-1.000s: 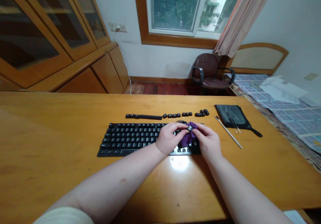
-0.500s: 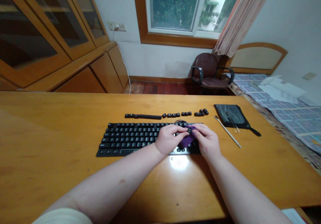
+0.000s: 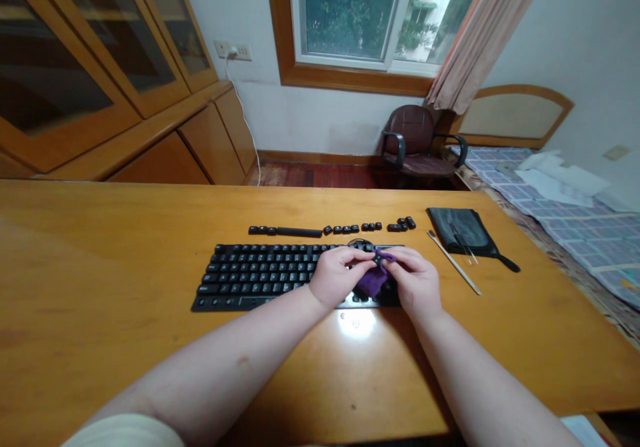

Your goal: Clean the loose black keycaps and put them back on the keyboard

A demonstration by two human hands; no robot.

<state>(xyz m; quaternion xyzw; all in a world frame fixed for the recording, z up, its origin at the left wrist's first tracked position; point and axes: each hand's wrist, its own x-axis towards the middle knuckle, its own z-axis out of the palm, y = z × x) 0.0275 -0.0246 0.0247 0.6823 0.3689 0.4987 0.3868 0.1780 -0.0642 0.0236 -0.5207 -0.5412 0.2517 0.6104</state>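
Over the right part of a black keyboard (image 3: 265,268), my two hands meet at a small black keycap (image 3: 377,259). My left hand (image 3: 337,272) pinches the keycap between thumb and forefinger. In my right hand (image 3: 414,277), closed fingers grip a purple cloth (image 3: 373,281) against the keycap, and part of the cloth hangs down over the keys. The keyboard's bottom row lacks several caps, leaving bare sockets. My hands hide much of its right side.
Behind the keyboard, loose keycaps (image 3: 345,229) and a long spacebar (image 3: 299,232) lie in a row on the wooden table (image 3: 125,247). To the right are a thin brush (image 3: 454,263), a dark pouch (image 3: 457,227) and a wire puller (image 3: 470,255).
The purple cloth has shifted slightly around the keycap, with my right fingers moving a little. My left hand keeps nearly the same place.
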